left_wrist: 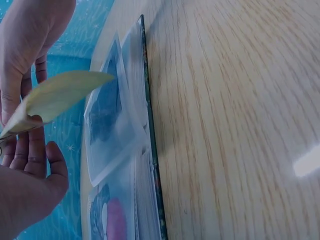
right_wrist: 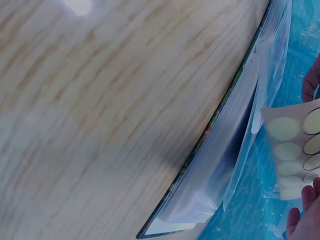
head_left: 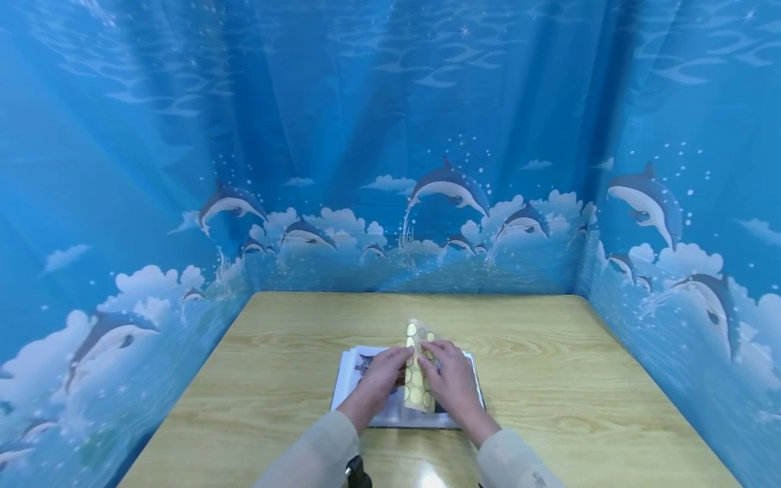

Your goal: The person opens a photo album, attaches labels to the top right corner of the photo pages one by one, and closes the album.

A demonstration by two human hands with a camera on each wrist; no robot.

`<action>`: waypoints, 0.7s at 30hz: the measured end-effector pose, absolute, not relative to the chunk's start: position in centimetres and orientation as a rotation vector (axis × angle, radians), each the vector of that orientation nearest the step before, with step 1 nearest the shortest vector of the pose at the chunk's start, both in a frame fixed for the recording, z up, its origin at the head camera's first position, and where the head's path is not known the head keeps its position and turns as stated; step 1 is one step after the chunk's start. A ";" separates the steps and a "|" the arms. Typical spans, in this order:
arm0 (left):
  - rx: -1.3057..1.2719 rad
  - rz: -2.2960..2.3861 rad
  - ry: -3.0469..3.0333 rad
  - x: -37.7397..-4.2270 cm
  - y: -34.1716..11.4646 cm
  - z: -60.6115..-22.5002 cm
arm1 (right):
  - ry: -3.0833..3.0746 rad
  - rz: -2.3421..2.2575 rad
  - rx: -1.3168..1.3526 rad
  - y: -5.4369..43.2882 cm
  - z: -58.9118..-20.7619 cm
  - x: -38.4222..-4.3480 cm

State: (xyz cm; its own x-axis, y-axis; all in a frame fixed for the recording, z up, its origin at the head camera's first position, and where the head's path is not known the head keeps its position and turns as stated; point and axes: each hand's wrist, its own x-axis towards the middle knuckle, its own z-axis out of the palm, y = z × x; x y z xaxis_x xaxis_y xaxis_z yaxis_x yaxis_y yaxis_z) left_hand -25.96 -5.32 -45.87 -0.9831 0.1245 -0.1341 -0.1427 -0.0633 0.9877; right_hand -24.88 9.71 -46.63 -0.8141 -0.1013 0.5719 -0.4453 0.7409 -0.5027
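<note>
Both hands hold a sheet of round pale yellow stickers (head_left: 417, 379) upright over an open photo album (head_left: 393, 417). My left hand (head_left: 378, 376) pinches the sheet's left edge with its fingertips. On the other side, my right hand (head_left: 454, 379) grips the sheet between thumb and fingers. Seen from the left wrist, the sheet (left_wrist: 65, 92) bends into a curve, plain side showing. The right wrist view shows rows of stickers (right_wrist: 285, 128), some ringed by dark outlines. Clear plastic sleeves (left_wrist: 107, 120) of the album stand partly lifted beneath the hands.
A wood-grain table (head_left: 274, 379) carries the album near its front. Blue curtains (head_left: 390, 135) printed with dolphins enclose the back and both sides. A small black item (head_left: 356, 472) shows beside the left sleeve at the bottom of the head view.
</note>
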 end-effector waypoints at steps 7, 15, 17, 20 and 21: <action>-0.070 2.158 2.116 -25.9 -5.3 -45.7 | -2.429 0.871 0.430 9.7 -46.7 -24.7; -0.079 2.171 2.087 -26.1 -5.4 -45.7 | -2.430 0.899 0.384 9.5 -46.6 -24.6; -0.108 2.168 2.079 -26.1 -5.4 -45.7 | -2.417 0.927 0.377 9.5 -46.6 -24.6; -0.126 2.176 2.063 -26.1 -5.4 -45.6 | -2.401 0.999 0.359 9.4 -46.5 -24.5; -0.125 2.179 2.058 -26.1 -5.4 -45.6 | -2.395 1.029 0.354 9.4 -46.5 -24.5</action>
